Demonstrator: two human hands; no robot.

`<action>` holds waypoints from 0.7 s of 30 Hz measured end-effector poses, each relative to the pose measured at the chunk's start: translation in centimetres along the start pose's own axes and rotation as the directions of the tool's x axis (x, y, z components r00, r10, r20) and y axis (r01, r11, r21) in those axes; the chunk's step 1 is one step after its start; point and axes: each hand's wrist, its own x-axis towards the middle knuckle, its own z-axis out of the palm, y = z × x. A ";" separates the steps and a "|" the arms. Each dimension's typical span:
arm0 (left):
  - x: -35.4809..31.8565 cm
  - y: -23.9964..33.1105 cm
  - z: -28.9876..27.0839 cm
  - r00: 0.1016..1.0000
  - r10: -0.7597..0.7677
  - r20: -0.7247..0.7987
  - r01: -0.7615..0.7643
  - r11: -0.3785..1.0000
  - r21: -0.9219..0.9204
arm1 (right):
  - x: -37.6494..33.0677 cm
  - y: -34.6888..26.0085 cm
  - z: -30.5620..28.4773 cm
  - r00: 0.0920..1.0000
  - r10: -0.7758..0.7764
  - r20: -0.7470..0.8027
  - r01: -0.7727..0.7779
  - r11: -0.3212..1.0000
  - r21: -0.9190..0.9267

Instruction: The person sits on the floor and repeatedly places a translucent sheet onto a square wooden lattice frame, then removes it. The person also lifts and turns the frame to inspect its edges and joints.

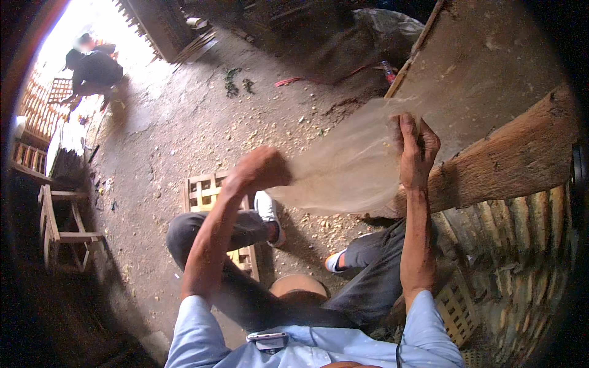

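Observation:
A thin, translucent sheet or bag point(343, 162), probably plastic, hangs stretched out between my two hands above the floor. My left hand point(262, 167) is closed in a fist around its left, narrower end. At its upper right edge my right hand point(418, 144) pinches the film between thumb and fingers, the wrist bent upward. The film is slightly blurred, and I cannot make out whether it has an opening. Under my left forearm lies a wooden lattice frame point(205, 185), partly covered by my left leg.
Pale chips litter the concrete floor point(153, 141). A thick wooden plank point(503, 156) slants at right above stacked ridged pieces point(515, 257). A small wooden frame point(69, 233) stands at left. A person point(97, 70) bends over in the bright doorway. A round seat point(299, 287) shows between my legs.

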 end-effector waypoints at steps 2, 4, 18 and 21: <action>-0.4 -4.2 0.1 0.973 0.196 -0.121 -0.196 0.981 0.014 | 0.8 1.5 -0.8 0.992 0.067 0.104 -0.062 0.997 -0.048; 0.1 -2.0 0.5 0.909 0.268 -0.320 -0.355 0.899 -0.257 | -0.3 0.5 0.2 0.925 0.277 0.261 -0.254 0.960 -0.121; -1.6 3.8 -1.0 0.917 0.282 -0.283 -0.394 0.520 -0.758 | -2.7 1.4 3.0 0.775 0.079 0.627 0.031 0.986 -0.163; -2.5 3.5 -1.5 0.939 0.188 -0.287 -0.342 0.578 -0.741 | -1.0 0.7 1.8 0.789 0.401 0.465 -0.341 0.916 -0.211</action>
